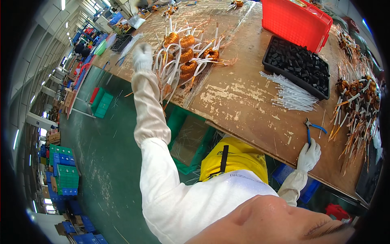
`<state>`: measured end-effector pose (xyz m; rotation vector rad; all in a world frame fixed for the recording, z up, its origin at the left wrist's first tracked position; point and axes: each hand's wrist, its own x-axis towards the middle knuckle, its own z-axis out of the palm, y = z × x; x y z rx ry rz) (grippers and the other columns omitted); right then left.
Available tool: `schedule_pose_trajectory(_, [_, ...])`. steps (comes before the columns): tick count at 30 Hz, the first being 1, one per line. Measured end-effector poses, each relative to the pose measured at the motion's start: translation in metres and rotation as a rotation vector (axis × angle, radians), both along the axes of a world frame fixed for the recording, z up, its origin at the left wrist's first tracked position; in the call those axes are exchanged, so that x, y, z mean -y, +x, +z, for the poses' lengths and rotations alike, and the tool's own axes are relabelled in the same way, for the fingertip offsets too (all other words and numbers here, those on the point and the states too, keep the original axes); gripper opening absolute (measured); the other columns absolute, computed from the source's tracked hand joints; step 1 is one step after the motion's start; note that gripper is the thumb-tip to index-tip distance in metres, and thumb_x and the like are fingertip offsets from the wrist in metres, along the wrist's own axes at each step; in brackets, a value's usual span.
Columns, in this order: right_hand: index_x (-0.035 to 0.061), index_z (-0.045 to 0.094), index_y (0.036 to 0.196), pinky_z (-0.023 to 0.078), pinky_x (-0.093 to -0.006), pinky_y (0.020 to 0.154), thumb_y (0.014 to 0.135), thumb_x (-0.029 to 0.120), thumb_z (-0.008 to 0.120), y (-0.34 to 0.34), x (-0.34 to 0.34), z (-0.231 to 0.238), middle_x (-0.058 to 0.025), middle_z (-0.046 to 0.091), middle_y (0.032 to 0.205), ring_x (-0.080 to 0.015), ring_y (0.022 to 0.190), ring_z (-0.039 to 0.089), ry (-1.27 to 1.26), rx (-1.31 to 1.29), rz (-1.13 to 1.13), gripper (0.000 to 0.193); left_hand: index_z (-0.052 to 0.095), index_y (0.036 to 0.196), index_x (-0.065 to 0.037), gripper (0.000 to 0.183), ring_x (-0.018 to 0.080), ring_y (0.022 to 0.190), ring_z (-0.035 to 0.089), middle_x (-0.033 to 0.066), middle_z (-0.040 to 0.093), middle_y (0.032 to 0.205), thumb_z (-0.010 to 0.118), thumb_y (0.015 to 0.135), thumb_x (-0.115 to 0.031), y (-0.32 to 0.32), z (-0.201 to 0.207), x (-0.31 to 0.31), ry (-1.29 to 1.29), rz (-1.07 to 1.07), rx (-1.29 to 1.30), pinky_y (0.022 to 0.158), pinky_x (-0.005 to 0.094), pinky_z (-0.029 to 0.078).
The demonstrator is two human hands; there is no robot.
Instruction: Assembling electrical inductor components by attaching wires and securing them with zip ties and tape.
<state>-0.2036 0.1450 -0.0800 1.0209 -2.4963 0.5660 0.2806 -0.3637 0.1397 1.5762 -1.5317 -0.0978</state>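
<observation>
My left hand (143, 58), in a white glove, reaches to the far left of the table, right beside a pile of copper-wound ring coils (186, 56) with white-sleeved leads. Its fingers are blurred, so their pose cannot be told. At the table's near edge on the right, my right hand (309, 157), also gloved, is closed around one blue handle of a pair of cutting pliers (313, 129). The other handle spreads away to the right, and the jaws point to the far side.
A black tray (266, 65) of small black blocks stands at the right, with a red bin (292, 20) behind it. White cable ties (290, 92) lie before the tray. More coils with long leads (361, 105) cover the right end. Below the table is a green crate (178, 156).
</observation>
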Motion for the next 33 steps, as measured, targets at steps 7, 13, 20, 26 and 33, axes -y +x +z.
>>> schedule_pose_trajectory(7, [0.0119,0.069,0.122,0.049,-0.0471,0.091,0.091,0.017,0.067,0.0,0.009,-0.001,-0.0114,0.066,0.115,-0.0346,0.104,0.061,-0.009,0.019,0.001,0.031,0.07,0.127,-0.004,0.073,0.0366,0.111,0.067,0.0194,0.074,0.115,0.057,0.093,-0.068,0.053,-0.095,0.085,0.453,-0.317,0.087,0.097,0.0416,0.049])
schedule_pose_trajectory(13, [0.0131,0.069,0.121,0.048,-0.0468,0.092,0.091,0.017,0.068,-0.001,0.005,0.0,-0.0113,0.065,0.116,-0.0346,0.106,0.06,-0.008,0.048,-0.01,0.031,0.072,0.11,-0.003,0.047,0.0213,0.088,0.068,0.0077,0.075,0.098,0.066,0.097,-0.047,0.005,-0.05,0.047,0.356,-0.348,-0.475,0.077,0.033,0.052])
schedule_pose_trajectory(20, [0.0131,0.069,0.12,0.048,-0.0466,0.093,0.091,0.019,0.068,-0.001,-0.002,-0.001,-0.0114,0.065,0.115,-0.0343,0.106,0.06,-0.019,0.052,-0.026,0.03,0.068,0.11,-0.009,0.026,0.0079,0.068,0.054,0.0,0.063,0.091,0.06,0.104,-0.033,-0.101,0.044,-0.093,0.357,-0.491,-0.713,0.06,0.0243,0.046])
schedule_pose_trajectory(26, [0.0132,0.072,0.118,0.049,-0.0446,0.094,0.091,0.012,0.071,0.006,-0.005,0.003,-0.0102,0.068,0.112,-0.0328,0.106,0.062,-0.25,-0.047,-0.027,0.027,0.058,0.12,-0.012,0.019,0.0072,0.068,0.052,-0.0013,0.056,0.089,0.059,0.103,-0.019,-0.134,-0.057,-0.176,0.573,-0.63,-0.865,0.058,0.0229,0.045])
schedule_pose_trajectory(33, [0.009,0.075,0.11,0.053,-0.034,0.088,0.093,0.006,0.071,0.057,0.016,0.028,-0.0106,0.068,0.109,-0.0263,0.102,0.066,-0.425,0.423,0.212,0.018,0.04,0.121,-0.012,0.025,0.0106,0.066,0.05,0.0007,0.051,0.088,0.055,0.101,-0.012,-0.207,-0.164,-0.253,0.576,-0.561,-1.233,0.057,0.0269,0.046])
